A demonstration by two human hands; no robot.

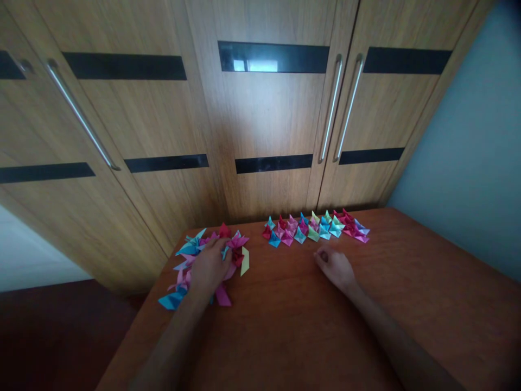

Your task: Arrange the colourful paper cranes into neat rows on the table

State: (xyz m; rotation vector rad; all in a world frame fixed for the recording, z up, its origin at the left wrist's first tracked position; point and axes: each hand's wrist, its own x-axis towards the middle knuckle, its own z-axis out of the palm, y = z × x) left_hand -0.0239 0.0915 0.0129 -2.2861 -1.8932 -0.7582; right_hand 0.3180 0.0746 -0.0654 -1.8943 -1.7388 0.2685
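My left hand [210,267] reaches over a loose pile of folded paper pieces [190,247] at the table's left; its fingers are bent down at a small light blue piece [225,252]. Pink, red and blue pieces lie around and under that hand. A pale yellow piece [245,261] sits at the pile's right side. My right hand [334,266] rests on the table with its fingers curled closed; whether anything is inside is hidden. Just beyond it, several small folded paper shapes [300,234] stand in rows, in red, pink, blue, green and yellow.
The brown wooden table [277,326] reaches up to a wooden wardrobe [268,119] with dark strips and long metal handles [330,108]. A pale blue wall [468,157] is on the right. Dark floor [65,326] shows beyond the table's left edge.
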